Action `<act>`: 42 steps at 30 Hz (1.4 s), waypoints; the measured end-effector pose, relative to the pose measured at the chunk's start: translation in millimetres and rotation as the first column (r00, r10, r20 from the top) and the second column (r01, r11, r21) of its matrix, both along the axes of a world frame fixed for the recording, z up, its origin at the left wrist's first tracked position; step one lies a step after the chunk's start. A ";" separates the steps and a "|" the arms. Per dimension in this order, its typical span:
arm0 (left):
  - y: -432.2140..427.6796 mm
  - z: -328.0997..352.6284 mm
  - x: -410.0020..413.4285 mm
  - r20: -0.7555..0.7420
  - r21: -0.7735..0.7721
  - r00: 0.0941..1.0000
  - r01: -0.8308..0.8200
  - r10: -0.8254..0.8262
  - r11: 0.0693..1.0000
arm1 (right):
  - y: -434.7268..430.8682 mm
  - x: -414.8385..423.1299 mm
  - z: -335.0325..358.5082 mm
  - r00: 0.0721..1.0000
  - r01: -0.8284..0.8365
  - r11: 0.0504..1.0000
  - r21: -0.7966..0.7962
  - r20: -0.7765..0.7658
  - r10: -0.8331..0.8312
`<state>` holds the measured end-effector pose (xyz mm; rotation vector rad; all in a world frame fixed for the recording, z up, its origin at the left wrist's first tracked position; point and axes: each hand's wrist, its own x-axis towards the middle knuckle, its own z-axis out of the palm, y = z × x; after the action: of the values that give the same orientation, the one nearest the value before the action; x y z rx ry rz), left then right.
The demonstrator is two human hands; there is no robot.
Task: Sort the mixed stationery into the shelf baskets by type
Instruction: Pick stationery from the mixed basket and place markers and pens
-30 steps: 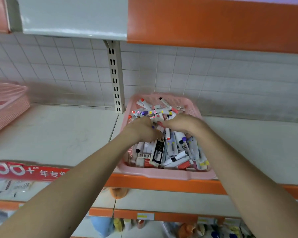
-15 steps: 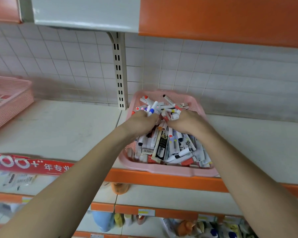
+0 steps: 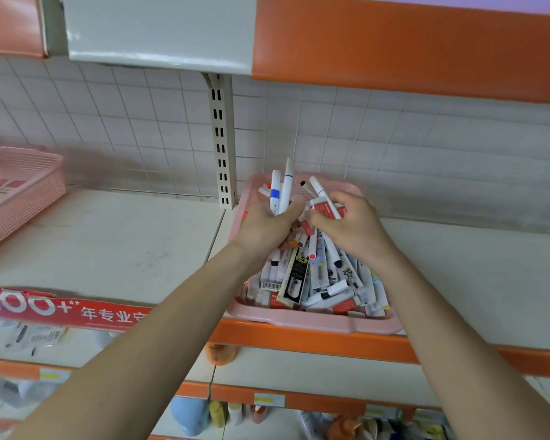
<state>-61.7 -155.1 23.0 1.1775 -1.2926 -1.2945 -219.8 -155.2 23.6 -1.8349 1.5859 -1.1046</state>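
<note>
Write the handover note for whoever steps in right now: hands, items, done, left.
Left hand: closed on a bunch of white pens, tips pointing up, above the basket.
Right hand: closed on a few pens and a red-and-white eraser.
Middle pink basket on the shelf: full of mixed pens, markers and packets.
Second pink basket at far left holds some red-and-white items.
Done: two handfuls picked out, nothing placed yet.
Left: carry each handful to its basket, then keep sorting the pile.
</note>
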 end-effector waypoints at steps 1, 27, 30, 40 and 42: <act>0.1 1.6 -2.7 -0.018 0.013 1.000 -0.005 0.005 1.000 | 1.8 2.4 -0.2 1.000 -0.023 0.999 -0.026 0.005 0.023; -5.9 0.7 54.8 -0.469 0.044 0.882 -0.028 0.045 0.999 | 1.4 64.4 12.4 0.941 -0.309 0.947 0.088 0.171 0.291; -5.1 9.4 107.1 -0.504 0.041 0.861 -0.051 0.065 0.998 | 5.8 107.1 22.7 0.892 -0.357 0.923 0.141 0.346 0.292; 30.0 22.8 359.7 -0.529 -0.017 0.837 -0.179 0.143 0.984 | 16.2 335.9 34.7 0.617 -0.545 0.835 0.080 0.712 0.335; 38.7 23.7 410.7 -0.504 -0.035 0.843 -0.238 0.189 0.971 | 18.3 381.0 30.1 0.700 -0.505 0.859 0.084 0.622 0.350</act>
<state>349.0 -116.4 46.6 0.8146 -0.8074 -1.2469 161.2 -136.9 53.8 -1.3903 0.8190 -1.0473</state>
